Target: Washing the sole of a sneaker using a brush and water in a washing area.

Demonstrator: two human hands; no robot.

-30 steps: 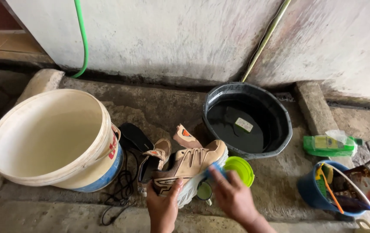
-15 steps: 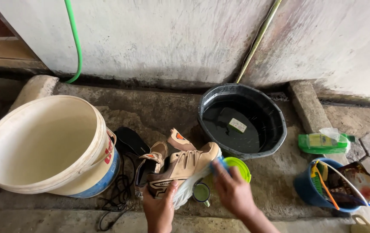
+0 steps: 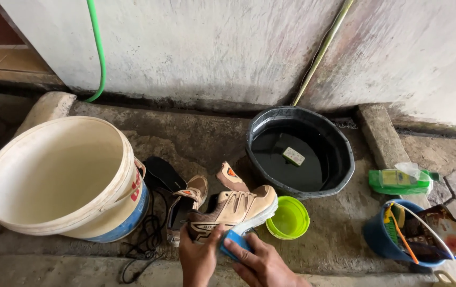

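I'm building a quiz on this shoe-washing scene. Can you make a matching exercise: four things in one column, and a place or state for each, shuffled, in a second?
Things:
1. tan shoe
2. blue sponge
3. green bowl
4. black basin

Places or states:
A. holds dark water, by the wall
B. held at the heel end by the left hand
C. in the fingers of the right hand, against the shoe's sole
D. on the concrete, between shoe and basin

Pairs: 1-B, 2-C, 3-D, 4-A

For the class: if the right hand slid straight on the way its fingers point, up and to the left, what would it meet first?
Probably the left hand, whose thumb lies beside the blue brush that the right hand holds.
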